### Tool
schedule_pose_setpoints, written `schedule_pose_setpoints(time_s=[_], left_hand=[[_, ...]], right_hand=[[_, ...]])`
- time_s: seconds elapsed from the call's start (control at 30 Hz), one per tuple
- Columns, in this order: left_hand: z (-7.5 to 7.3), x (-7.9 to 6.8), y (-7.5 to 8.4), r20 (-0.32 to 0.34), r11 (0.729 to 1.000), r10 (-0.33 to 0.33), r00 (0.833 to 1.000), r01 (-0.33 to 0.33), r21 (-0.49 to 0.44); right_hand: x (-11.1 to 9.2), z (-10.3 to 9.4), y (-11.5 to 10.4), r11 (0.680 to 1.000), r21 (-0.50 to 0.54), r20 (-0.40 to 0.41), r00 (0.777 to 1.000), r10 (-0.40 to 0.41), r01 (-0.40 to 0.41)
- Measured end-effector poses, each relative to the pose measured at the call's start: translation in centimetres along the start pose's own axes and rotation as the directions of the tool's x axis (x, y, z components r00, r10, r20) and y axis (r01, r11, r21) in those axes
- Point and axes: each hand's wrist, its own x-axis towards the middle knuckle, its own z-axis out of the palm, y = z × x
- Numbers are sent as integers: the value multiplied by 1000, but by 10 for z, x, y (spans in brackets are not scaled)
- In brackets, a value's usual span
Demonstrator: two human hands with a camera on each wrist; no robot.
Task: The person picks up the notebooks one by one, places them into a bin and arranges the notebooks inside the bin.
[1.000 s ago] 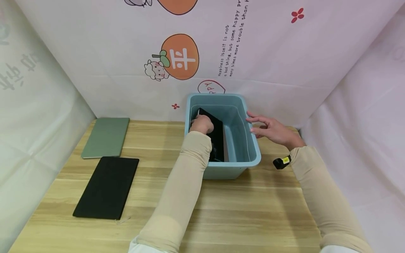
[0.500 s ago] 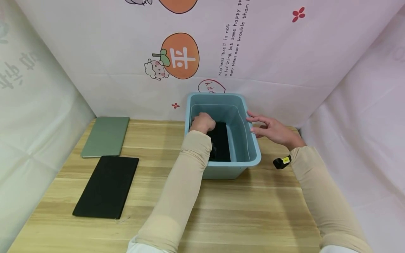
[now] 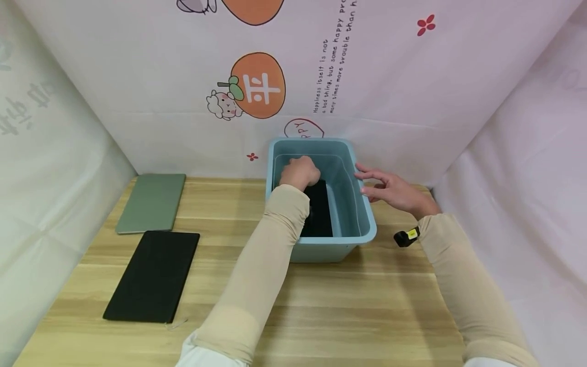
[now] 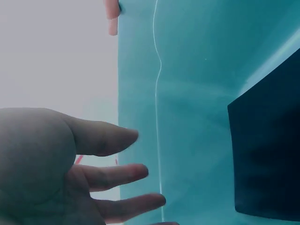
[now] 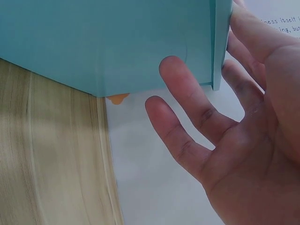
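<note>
A light-blue plastic bin (image 3: 337, 240) stands on the table against the printed backdrop. Inside it a black notebook (image 3: 320, 214) lies at the bottom, partly hidden by my left forearm. My left hand (image 3: 301, 172) is above it within the bin. The left wrist view shows that hand's fingers (image 4: 124, 174) extended and apart with nothing between them, and the notebook's corner off to the right. My right hand (image 3: 394, 192) is at the bin's right rim. In the right wrist view its fingers (image 5: 180, 91) are spread along the outside wall, with the thumb near the rim.
To the left on the wooden table (image 3: 362, 316), a green notebook (image 3: 151, 204) lies behind a second black notebook (image 3: 153, 278), their edges meeting. White fabric walls (image 3: 527, 204) border the table at both sides and the back. A small black camera (image 3: 405, 237) is at the right wrist.
The black notebook in the bin has gone from tilted to lying flatter on the bottom. My left hand has let go of it and risen slightly. The right hand has stayed at the rim.
</note>
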Motion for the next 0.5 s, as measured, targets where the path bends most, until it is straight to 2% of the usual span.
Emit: schedule_pose_setpoints(time_s=[0.13,0.3,0.5], left_hand=[[-7,-3,0,-90,998,63,994,-66,-24],[-27,-9,2,-182,989,136,974,-144,-33],[-49,-21,1,-227,986,144,963,-159,-50]], right_hand=[[1,1,1,1000,-17,-4,1000,-5,5],[2,0,1,1000,-28,-11,1000,1,-2],[3,0,2,1000,-20,-8,1000,6,-6]])
